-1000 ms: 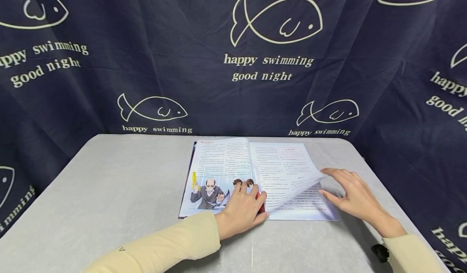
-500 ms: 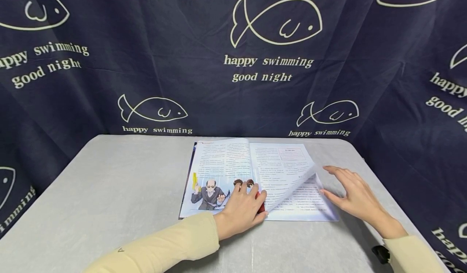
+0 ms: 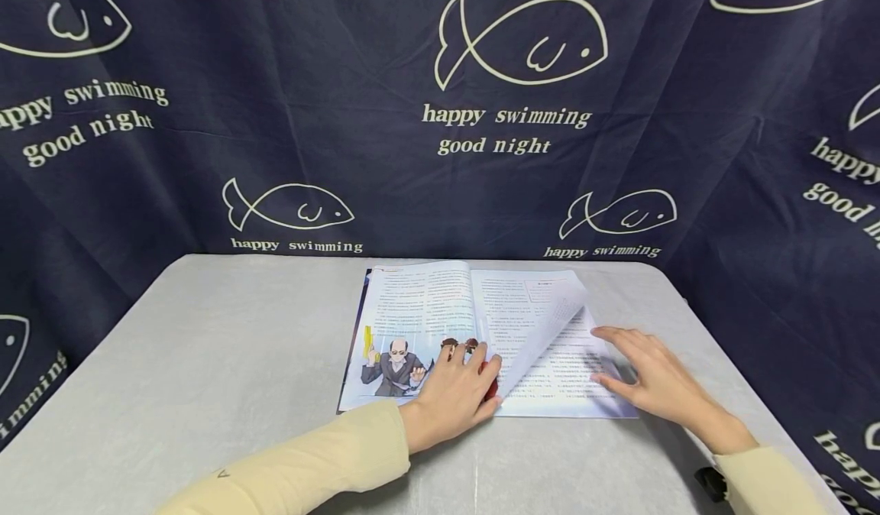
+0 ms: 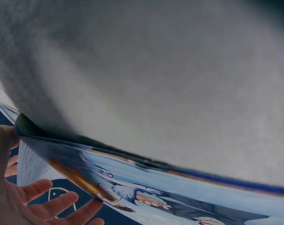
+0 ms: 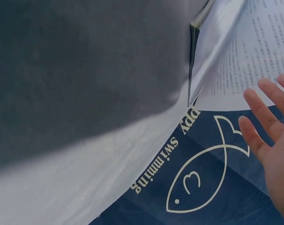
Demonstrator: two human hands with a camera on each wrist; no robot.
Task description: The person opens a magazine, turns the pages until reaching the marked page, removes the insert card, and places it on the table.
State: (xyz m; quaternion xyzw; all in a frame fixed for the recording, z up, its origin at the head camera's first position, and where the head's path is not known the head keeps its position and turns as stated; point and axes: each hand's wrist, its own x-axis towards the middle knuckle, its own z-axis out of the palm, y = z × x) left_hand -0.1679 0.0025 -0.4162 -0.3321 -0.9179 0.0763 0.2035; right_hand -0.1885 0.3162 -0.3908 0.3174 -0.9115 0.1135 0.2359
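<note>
An open magazine (image 3: 426, 301) lies on the table, with printed text on both pages and cartoon figures low on the left page. My left hand (image 3: 454, 393) rests on the lower part by the spine, fingers spread over the picture; the left wrist view shows those fingers (image 4: 57, 204) loosely extended along the page. On the right half, a page (image 3: 550, 324) stands partly lifted, its lower corner curling up and leftward over the text beneath. Beside the magazine's right edge is my right hand (image 3: 653, 377), thumb and fingers apart, fingertips close to the edge and nothing between them.
The magazine sits toward the back of a grey table (image 3: 241, 339). A dark blue curtain (image 3: 385, 118) printed with fish and lettering hangs behind and at both sides. A small black object (image 3: 711, 484) shows at the right cuff.
The lifted page has slipped from the right fingertips and curls further up and left. My right hand has shifted slightly left and down. The left hand stays nearly still.
</note>
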